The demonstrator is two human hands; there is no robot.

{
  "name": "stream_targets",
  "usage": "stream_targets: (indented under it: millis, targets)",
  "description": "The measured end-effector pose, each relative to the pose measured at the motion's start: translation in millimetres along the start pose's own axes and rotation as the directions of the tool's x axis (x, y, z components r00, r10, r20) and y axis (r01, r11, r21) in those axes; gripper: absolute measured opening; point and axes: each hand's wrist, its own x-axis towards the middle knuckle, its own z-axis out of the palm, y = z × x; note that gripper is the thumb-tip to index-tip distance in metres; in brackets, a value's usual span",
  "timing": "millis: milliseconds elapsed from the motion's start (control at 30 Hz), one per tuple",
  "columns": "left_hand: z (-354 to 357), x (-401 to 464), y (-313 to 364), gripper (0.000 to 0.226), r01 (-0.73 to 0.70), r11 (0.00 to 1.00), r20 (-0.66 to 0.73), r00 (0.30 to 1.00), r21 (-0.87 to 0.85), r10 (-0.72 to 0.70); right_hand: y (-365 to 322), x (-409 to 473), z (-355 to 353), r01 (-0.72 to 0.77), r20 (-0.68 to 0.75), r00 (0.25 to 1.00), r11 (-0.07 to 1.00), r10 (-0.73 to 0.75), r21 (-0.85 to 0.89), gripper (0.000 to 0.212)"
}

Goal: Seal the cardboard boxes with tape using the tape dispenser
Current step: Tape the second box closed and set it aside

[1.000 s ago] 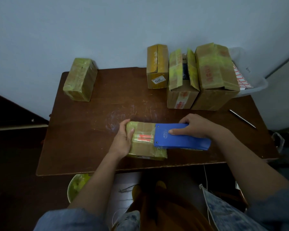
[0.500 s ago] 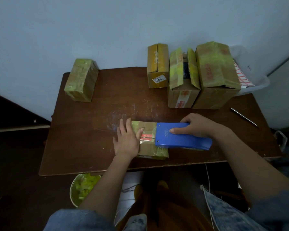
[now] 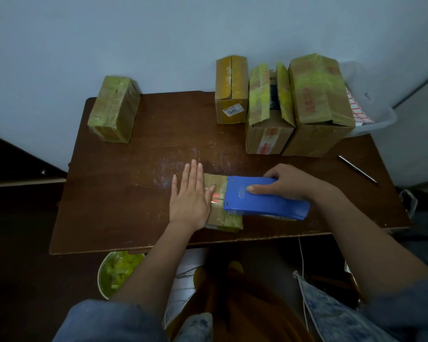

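A small taped cardboard box (image 3: 220,213) lies near the front edge of the brown table (image 3: 134,193). My left hand (image 3: 189,196) lies flat on its left half, fingers straight and pointing away from me, thumb on the box top. My right hand (image 3: 287,185) grips the blue tape dispenser (image 3: 262,199), whose left end sits over the right part of the box. The tape roll under the dispenser is mostly hidden.
A taped box (image 3: 114,109) stands at the back left. At the back right are a yellow box (image 3: 231,90), a box with open flaps (image 3: 269,112) and a larger box (image 3: 316,104), beside a plastic tub (image 3: 371,112). A pen (image 3: 357,169) lies at the right.
My left hand went from gripping the box's left end to lying flat on top of it with fingers straightened. The dispenser and right hand stayed almost still.
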Motion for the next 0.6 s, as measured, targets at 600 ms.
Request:
stream_targets:
  millis: [600]
  targets:
    - [-2, 3, -9, 0.071, -0.018, 0.999, -0.088, 0.996, 0.030, 0.020, 12, -2, 12, 0.092, -0.033, 0.995, 0.993, -0.090, 0.079, 0.107]
